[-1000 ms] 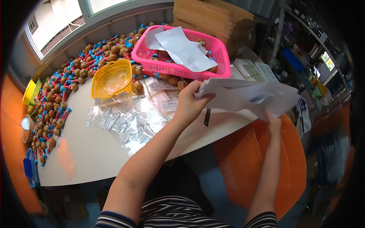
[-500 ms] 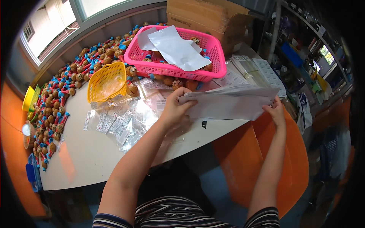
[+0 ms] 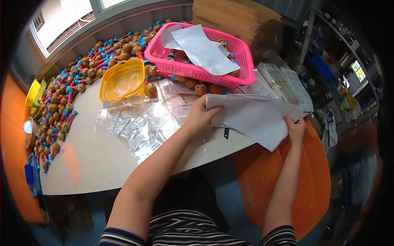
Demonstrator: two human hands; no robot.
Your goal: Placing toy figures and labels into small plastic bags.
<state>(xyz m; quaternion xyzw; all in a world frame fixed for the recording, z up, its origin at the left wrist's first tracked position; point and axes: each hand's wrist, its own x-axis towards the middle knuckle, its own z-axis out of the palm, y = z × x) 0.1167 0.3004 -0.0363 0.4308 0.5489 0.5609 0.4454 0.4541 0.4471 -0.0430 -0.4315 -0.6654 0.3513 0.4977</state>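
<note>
Between my hands is a stack of white paper sheets (image 3: 258, 116), held over the table's front right edge, one corner hanging past it. My left hand (image 3: 204, 113) pinches the left end, thumb on top. At the right end, my right hand (image 3: 294, 128) grips the edge between thumb and fingers. Below the paper, a small black strip (image 3: 226, 133) lies on the table. Beyond it stands a pink basket (image 3: 246, 61) with white sheets (image 3: 203, 49) on top and round brown-headed figures inside. Clear plastic bags with printed labels (image 3: 141, 133) are spread left of my left forearm.
A yellow basket (image 3: 104, 84) sits left of the pink one. Many brown-headed figures with red and blue parts (image 3: 88, 67) are heaped along the window side. Printed cards (image 3: 293, 84) lie at the far right, before a cardboard box (image 3: 234, 18). An orange chair (image 3: 262, 180) stands below the paper.
The stack has tipped flatter, so its broad face shows and a corner droops toward me. Both hands keep their hold. The view has shifted slightly.
</note>
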